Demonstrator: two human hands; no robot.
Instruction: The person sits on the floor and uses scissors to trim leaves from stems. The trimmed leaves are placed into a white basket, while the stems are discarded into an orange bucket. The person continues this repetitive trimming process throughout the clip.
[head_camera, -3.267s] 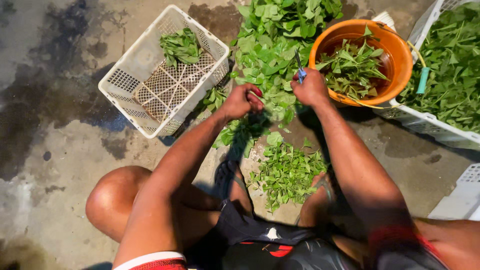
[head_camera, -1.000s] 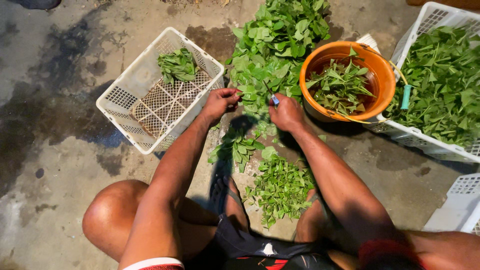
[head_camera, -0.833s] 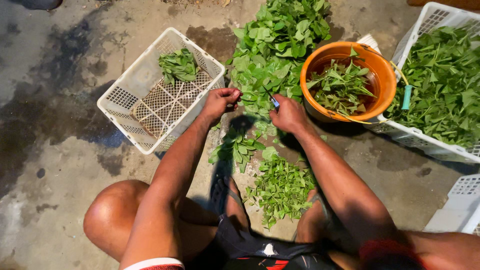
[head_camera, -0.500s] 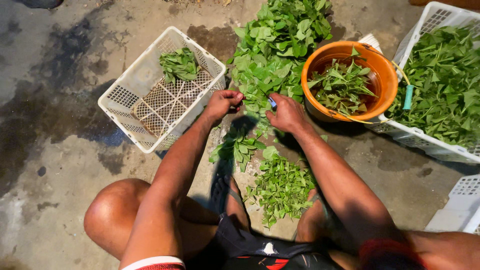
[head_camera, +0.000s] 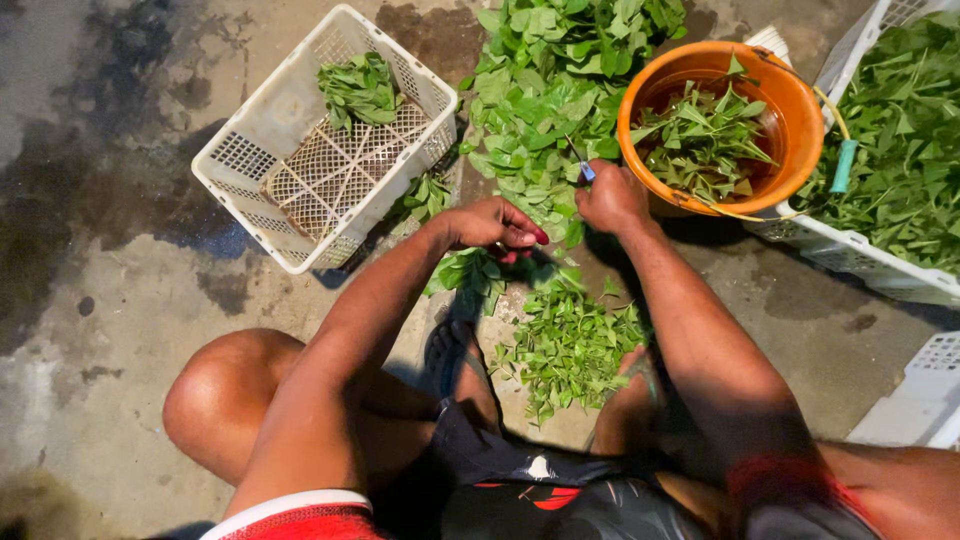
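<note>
My left hand is closed around a bunch of green leafy stems that hangs below it, over the concrete floor. My right hand grips a small blue-handled blade, next to the rim of the orange bucket. Ahead of both hands lies a big pile of leafy greens. Between my feet sits a heap of small cut leaves. The bucket holds water and trimmed greens.
A white plastic crate with a small bunch of greens stands at the left. Another white crate full of greens is at the right, behind the bucket. A third white crate's corner shows at the lower right. The floor is wet concrete.
My left hand has pulled a bunch of stems back from the pile towards me. My right hand stays by the bucket with the blade.
</note>
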